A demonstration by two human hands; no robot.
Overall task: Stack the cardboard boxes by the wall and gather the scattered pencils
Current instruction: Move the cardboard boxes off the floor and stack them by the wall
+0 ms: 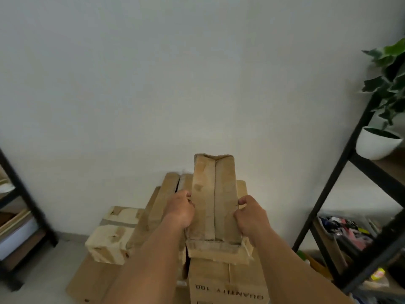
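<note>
A narrow cardboard box [213,194] with taped top flaps sits at the top of a pile of boxes against the white wall [175,84]. My left hand [180,208] grips its left side and my right hand [252,216] grips its right side. Under it stands a printed cardboard box [228,284] with upside-down lettering. A long box [153,207] lies to the left beneath my left forearm, and a small taped box [111,233] lies further left. A flat cardboard sheet [92,279] rests on the floor. No pencils are in view.
A black metal shelf unit [341,194] stands at the right, carrying a white potted plant [379,143] and a bin of mixed items [344,229]. Another black shelf [28,205] stands at the left. Grey floor [32,277] shows at the lower left.
</note>
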